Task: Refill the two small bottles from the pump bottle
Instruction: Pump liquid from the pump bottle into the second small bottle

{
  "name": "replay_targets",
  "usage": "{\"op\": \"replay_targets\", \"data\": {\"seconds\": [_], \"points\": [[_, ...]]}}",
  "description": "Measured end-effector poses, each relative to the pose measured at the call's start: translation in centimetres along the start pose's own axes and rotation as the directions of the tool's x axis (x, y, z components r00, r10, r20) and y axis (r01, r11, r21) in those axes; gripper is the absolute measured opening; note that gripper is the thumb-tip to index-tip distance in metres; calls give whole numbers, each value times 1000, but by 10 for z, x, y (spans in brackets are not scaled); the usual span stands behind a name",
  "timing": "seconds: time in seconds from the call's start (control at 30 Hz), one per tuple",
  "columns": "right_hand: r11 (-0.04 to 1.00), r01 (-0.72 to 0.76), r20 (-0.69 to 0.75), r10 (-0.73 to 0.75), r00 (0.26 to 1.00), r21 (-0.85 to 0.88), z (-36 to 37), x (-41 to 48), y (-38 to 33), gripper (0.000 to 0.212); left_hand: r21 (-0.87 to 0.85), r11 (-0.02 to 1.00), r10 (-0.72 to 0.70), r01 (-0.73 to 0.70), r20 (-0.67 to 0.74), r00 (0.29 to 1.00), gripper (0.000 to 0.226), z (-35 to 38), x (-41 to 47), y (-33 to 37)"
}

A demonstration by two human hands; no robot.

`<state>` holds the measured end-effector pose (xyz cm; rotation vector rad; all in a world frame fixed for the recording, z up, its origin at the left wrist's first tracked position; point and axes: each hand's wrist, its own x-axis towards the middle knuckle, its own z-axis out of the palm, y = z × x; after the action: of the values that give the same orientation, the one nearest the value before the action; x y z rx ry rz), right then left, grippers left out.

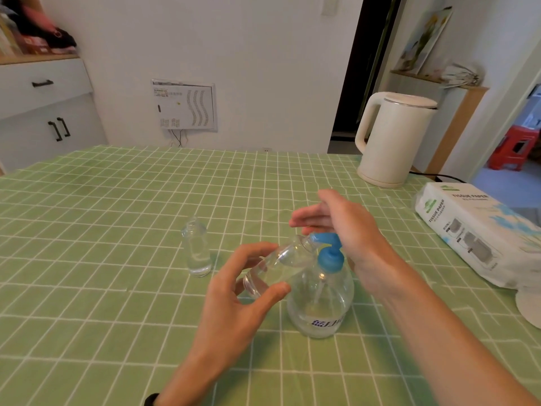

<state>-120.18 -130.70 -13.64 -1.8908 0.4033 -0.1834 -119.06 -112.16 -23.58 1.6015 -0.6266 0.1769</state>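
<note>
Tablecloth (117, 200), two small bottles (197, 253) (281, 262) — one pump bottle (322, 300)

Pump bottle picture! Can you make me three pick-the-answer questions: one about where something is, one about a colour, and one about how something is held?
1. Where does the free-standing small clear plastic bottle stand?
A. On the floor.
B. In a sink.
C. On the green checked tablecloth, left of the big clear round pump bottle.

2. What colour is the pump bottle's plastic pump head?
A. Red.
B. Blue.
C. Yellow.

3. How does the left hand hold the other small clear bottle?
A. Tilted, mouth at the spout.
B. Upright on the cloth.
C. Upside down.

Answers:
1 C, it stands upright on the cloth to the pump bottle's left.
2 B, the head is plainly blue.
3 A, its mouth leans up to the spout, with the right hand over the pump head.
</note>
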Motion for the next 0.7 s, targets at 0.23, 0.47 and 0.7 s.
{"op": "replay_targets", "data": {"seconds": [0.23,0.47,0.7], "points": [[978,167,-142,-149,979,129,16,-36,46,86,-20,1000,-3,3,4,1000,41,1,-1,0],[959,275,-342,-237,909,67,34,-34,50,64,-23,1000,16,-16,4,1000,43,2,-1,1],[957,287,-332,-255,908,48,35,-34,49,58,-41,999,11,-11,-6,1000,43,4,-2,-3]]}}
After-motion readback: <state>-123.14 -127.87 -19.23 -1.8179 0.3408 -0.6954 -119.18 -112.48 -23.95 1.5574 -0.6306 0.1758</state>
